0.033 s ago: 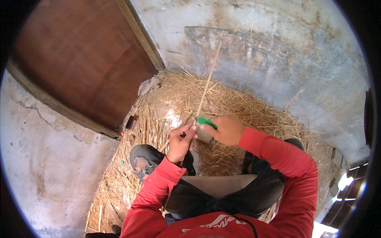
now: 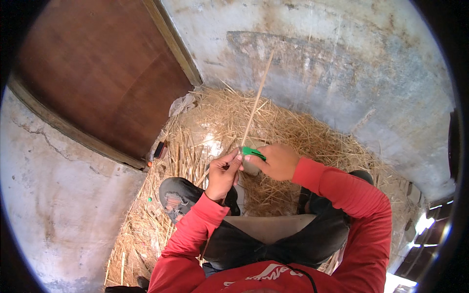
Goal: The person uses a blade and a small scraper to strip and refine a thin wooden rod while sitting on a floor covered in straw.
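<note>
1. A long, thin pale stick (image 2: pixel 256 100) is the thing in hand. Its lower end sits between the two hands in front of the person's knees, and its long axis runs up and slightly right from there, its far tip reaching out over the grey concrete floor (image 2: pixel 342 63).
2. The left hand (image 2: pixel 222 176) has its fingers (image 2: pixel 234 158) pinched closed on the stick's lower end, gripping from the left and below.
3. The right hand (image 2: pixel 278 161) is curled shut around a small green-handled tool (image 2: pixel 253 152), probably a knife, though its blade is too small to make out. The tool's tip meets the stick just beside the left fingertips.
4. Both hands are equally near the stick's base; the whole free length lies away from the fingers, pointing off from the body.
5. A whitish object (image 2: pixel 251 168) shows just under the right hand; what it is cannot be told.
6. Beneath and around lies a bed of loose straw (image 2: pixel 312 132), with more pale sticks (image 2: pixel 183 156) laid to the left.
7. Further left are a crumpled rag (image 2: pixel 181 103), a small dark object (image 2: pixel 159 149) and a brown wooden door (image 2: pixel 97 73).
</note>
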Action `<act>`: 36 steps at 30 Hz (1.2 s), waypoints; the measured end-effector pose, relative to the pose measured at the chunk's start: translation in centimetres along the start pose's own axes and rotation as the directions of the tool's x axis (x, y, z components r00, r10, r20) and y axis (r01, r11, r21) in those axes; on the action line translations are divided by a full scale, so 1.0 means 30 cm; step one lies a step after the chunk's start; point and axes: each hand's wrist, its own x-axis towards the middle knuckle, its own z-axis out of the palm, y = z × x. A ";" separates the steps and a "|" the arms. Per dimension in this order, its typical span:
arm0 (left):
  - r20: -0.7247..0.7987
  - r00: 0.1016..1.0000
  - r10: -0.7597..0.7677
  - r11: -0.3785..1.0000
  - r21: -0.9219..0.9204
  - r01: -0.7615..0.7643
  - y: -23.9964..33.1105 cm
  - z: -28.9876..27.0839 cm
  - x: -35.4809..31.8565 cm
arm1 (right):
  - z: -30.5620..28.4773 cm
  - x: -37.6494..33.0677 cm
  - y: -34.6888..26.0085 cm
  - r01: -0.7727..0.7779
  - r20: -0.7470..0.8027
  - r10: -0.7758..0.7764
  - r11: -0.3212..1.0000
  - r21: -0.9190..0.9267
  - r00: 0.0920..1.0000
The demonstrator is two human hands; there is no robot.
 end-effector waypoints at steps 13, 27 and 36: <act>-0.001 0.999 0.044 0.969 0.242 -0.042 -0.045 -0.069 -0.074 | -0.027 0.079 0.029 -0.174 0.136 0.167 0.984 0.044 0.977; 0.105 0.991 0.085 0.958 0.264 -0.110 -0.059 -0.058 -0.185 | -0.344 0.146 0.546 -0.442 -0.496 0.474 0.877 0.190 0.727; 0.023 0.999 -0.038 0.998 0.046 0.036 0.013 -0.076 -0.102 | -0.172 0.073 0.180 -0.014 -0.258 0.057 0.986 0.163 0.965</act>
